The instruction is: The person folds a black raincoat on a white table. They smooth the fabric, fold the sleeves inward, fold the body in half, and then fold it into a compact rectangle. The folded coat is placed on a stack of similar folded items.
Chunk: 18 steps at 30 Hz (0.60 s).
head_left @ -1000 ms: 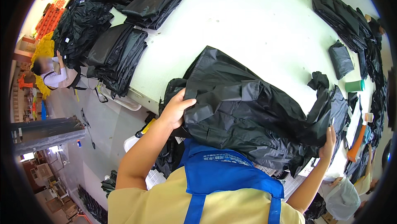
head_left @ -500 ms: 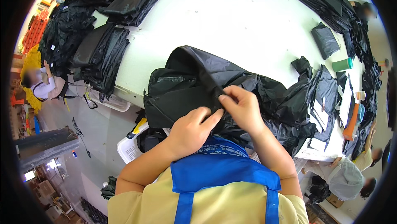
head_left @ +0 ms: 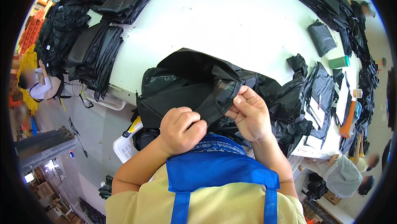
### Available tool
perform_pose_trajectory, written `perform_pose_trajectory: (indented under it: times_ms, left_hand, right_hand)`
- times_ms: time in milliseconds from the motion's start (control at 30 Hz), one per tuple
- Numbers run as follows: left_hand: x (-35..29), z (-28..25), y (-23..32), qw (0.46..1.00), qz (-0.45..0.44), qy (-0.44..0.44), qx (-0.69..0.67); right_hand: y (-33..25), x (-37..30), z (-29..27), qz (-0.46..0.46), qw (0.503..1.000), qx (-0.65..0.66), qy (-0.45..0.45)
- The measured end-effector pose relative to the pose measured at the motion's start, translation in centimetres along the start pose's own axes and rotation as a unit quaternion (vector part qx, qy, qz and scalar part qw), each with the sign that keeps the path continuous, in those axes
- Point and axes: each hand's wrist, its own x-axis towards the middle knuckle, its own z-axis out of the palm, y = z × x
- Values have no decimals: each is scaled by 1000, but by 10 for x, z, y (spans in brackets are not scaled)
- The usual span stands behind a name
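Observation:
A black, slightly shiny garment [head_left: 173, 95] lies bunched on the near side of the table, and one part of it is held up into an open, hooded shape. My right hand [head_left: 252, 114] pinches the rim of this raised part between thumb and fingers. Lower and to the left, my left hand [head_left: 182, 129] is closed on the garment's near edge, its fingertips curled out of sight. The rest of the black cloth trails off to the right in loose folds.
Folded black garments [head_left: 95, 50] are stacked at the table's left, more at the far right. Beside the right edge stand a green cylinder [head_left: 339, 62], an orange tool [head_left: 349, 120] and papers [head_left: 317, 114]. A white basket [head_left: 123, 147] sits below the table edge. Other people work on both sides.
My hands have moved apart: the right one up and to the right with the garment's rim, the left one slightly left and down. The raised part now gapes wider.

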Motion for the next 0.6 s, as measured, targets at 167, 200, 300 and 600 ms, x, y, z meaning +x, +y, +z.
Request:
perform_pose_trajectory:
  times_ms: [167,200,300,600]
  left_hand:
    - [18,2,-4,983,-118,-138,-38]
    - [15,-5,-9,972,-174,-145,-69]
    - [4,-32,-41,794,-486,-28,-365]
    - [20,-51,-115,686,-564,-26,-459]
  right_hand:
    - [-13,-12,-12,-40,900,-430,-50]
    - [-25,-11,-29,-181,823,-537,20]
    - [-98,-8,-147,-284,545,-694,375]
    - [-98,-88,-295,-55,852,-331,402]
